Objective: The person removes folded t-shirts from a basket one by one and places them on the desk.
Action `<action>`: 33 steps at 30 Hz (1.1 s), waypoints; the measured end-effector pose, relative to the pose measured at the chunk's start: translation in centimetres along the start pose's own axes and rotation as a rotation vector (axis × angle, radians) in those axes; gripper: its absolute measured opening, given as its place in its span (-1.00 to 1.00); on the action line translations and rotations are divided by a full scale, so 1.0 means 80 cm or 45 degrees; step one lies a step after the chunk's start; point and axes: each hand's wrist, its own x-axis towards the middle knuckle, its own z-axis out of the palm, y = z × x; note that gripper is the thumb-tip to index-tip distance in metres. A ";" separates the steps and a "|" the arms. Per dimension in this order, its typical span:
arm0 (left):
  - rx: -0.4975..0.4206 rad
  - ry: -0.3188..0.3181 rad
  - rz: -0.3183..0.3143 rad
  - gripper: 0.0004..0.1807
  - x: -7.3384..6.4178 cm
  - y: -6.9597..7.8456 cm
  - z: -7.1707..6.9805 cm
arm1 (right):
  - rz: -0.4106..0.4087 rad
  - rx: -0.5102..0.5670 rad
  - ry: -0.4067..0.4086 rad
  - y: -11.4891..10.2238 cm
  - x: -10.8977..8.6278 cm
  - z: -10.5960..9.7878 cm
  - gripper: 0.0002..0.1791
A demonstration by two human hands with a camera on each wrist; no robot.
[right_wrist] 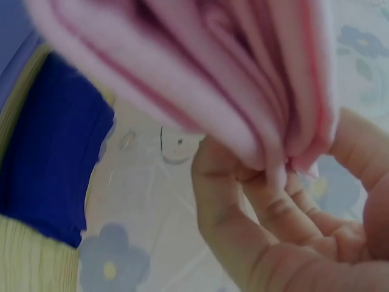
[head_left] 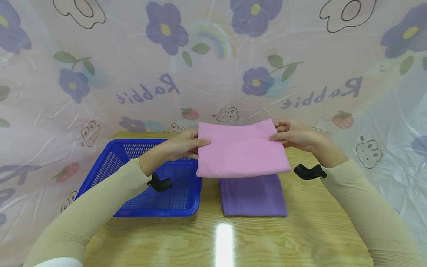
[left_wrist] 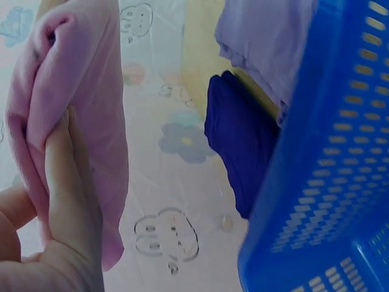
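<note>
A folded pink cloth [head_left: 241,150] is held up in the air between both hands, its layers showing edge-on in the right wrist view. My left hand [head_left: 181,145] pinches its left edge, thumb on the near face and fingers behind. At the opposite edge my right hand [head_left: 295,135] pinches it the same way. Below and nearer to me, a folded purple cloth [head_left: 255,196] lies on the table, partly covered by the pink one. Both wrist views also show a dark blue folded cloth [left_wrist: 240,140], which the pink cloth hides from the head view.
To the left, a blue plastic basket [head_left: 197,200] with perforated walls stands on the wood-grain table [head_left: 160,241], under the left forearm. A patterned plastic sheet [head_left: 213,74] hangs behind the table. Black wrist mounts [head_left: 308,172] stick out from the sleeves.
</note>
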 end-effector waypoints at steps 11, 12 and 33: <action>-0.044 -0.043 0.008 -0.62 0.049 0.005 0.047 | -0.035 -0.036 0.052 0.030 -0.031 -0.049 -0.65; -0.053 -0.041 0.003 -0.62 0.053 0.006 0.052 | -0.035 -0.039 0.057 0.032 -0.034 -0.054 -0.66; -0.201 -0.050 -0.070 -0.62 0.146 0.014 0.138 | 0.059 -0.169 0.234 0.075 -0.073 -0.141 -0.75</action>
